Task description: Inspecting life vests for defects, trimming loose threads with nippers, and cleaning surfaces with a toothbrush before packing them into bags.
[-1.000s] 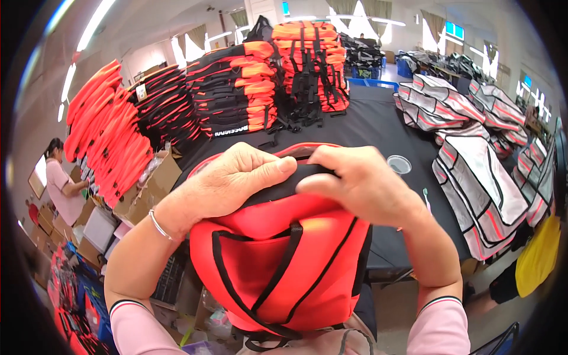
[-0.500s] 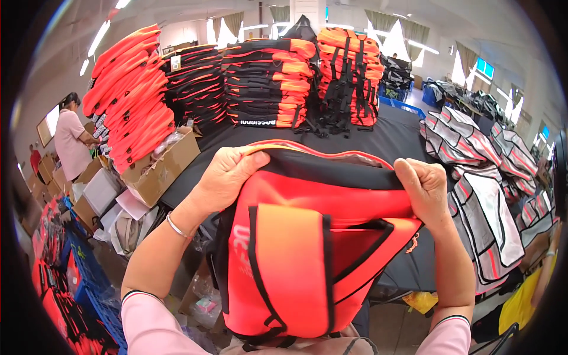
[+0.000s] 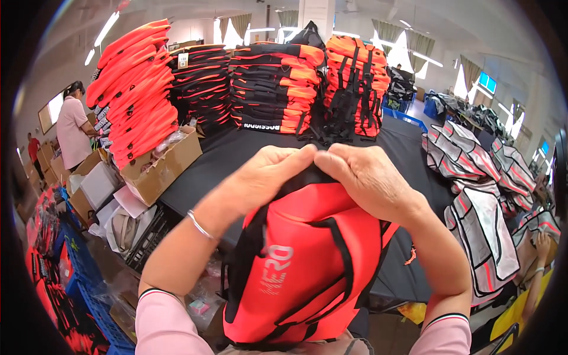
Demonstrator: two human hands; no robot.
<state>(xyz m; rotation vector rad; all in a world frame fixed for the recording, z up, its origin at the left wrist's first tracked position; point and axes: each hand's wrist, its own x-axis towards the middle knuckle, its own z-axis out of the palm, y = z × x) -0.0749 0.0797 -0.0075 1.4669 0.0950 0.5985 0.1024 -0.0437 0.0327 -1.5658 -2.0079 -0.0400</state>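
Observation:
A red-orange bag (image 3: 302,266) with black trim and webbing straps stands upright against my front. My left hand (image 3: 275,168) and my right hand (image 3: 370,177) meet at its black top edge, thumbs nearly touching. Both are closed, pinching that edge together, and the bag's opening is hidden beneath them. Pale lettering runs down the left part of the front panel. A black strap crosses the panel on the right, and the red fabric folds inward below my right hand.
Tall stacks of red (image 3: 136,94) and black-orange bags (image 3: 272,89) line the far side of the black table (image 3: 219,160). A cardboard box (image 3: 165,168) stands left. Grey-white panels (image 3: 482,236) lie right. A person in pink (image 3: 74,127) stands far left; another's yellow garment (image 3: 520,307) shows lower right.
Both hands came together from the bag's two top corners to its middle. The wide, gaping top is now gathered, and the front has folded and turned.

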